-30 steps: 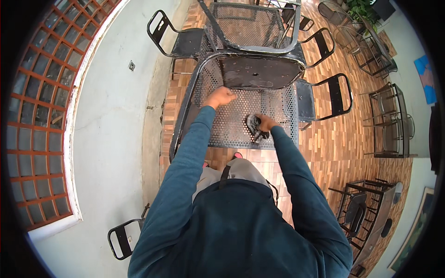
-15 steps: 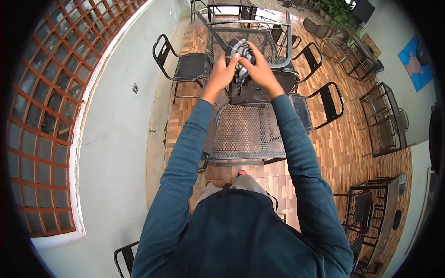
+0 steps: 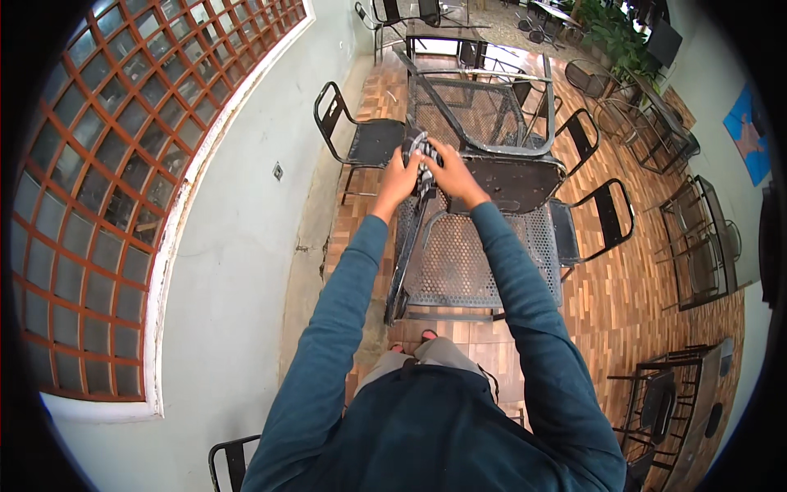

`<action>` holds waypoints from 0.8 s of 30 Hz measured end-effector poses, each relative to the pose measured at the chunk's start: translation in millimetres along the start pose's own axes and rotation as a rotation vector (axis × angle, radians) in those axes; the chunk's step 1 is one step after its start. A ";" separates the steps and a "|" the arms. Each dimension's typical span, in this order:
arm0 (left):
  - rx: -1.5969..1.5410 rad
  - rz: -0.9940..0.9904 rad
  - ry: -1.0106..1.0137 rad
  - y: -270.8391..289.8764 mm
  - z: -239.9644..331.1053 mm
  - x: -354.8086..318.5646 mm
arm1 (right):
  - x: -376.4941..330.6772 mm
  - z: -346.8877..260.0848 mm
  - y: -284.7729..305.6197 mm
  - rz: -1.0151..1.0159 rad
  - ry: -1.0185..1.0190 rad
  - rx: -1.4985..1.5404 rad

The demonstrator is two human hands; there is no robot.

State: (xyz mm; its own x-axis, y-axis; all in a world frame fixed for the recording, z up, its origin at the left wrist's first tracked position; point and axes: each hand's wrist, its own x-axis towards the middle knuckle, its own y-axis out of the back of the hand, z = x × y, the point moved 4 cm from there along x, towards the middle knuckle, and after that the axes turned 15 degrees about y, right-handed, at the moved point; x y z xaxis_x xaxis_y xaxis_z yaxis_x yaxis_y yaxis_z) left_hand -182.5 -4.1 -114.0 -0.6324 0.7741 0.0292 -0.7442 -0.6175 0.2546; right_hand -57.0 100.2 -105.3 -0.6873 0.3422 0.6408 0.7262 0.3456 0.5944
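A black-and-white checkered cloth [image 3: 429, 152] is bunched between my two hands over the left part of a dark mesh-topped table [image 3: 467, 271]. My left hand [image 3: 397, 185] grips it from the left, thumb on top. From the other side my right hand [image 3: 457, 175] closes on the same cloth, its thumb near the left one. Beneath the hands, a dark metal bar [image 3: 407, 258] runs down along the table's left edge. Whether the cloth wraps around metal there is hidden by my fingers. An upturned black metal chair [image 3: 515, 182] rests on the tabletop just right of my hands.
Black chairs stand at the table's left [image 3: 379, 141] and right [image 3: 605, 215]. A grey wall [image 3: 238, 221] with a red-brown window lattice [image 3: 90, 221] rises on the left. More tables and chairs [image 3: 697, 234] line the right side; plants [image 3: 613, 41] grow at the back.
The view has shifted, so the table and chairs sit farther right and lower in it. Both hands, still on the cloth, are lower and nearer the table's left edge.
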 end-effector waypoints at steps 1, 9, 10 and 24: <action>0.005 0.009 -0.001 6.4 -5.5 2.3 | -2.5 -6.0 -7.0 0.015 -0.020 -0.027; 0.043 -0.152 0.100 30.9 -6.7 12.4 | -7.2 -43.2 -19.1 0.105 -0.126 -0.067; 0.116 -0.084 0.132 37.2 -22.3 20.8 | -7.9 -48.5 -22.7 0.104 -0.120 -0.066; 0.054 -0.466 -0.135 115.6 -61.6 102.5 | 65.3 -78.6 -56.8 -0.025 -0.344 -0.478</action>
State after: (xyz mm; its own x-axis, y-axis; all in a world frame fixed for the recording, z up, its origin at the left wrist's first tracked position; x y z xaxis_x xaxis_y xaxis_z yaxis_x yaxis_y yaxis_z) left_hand -346.7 -4.7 -141.2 -0.1983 0.9798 0.0240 -0.9271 -0.1955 0.3199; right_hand -141.6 34.3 -59.0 -0.6123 0.6306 0.4769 0.5824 -0.0482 0.8115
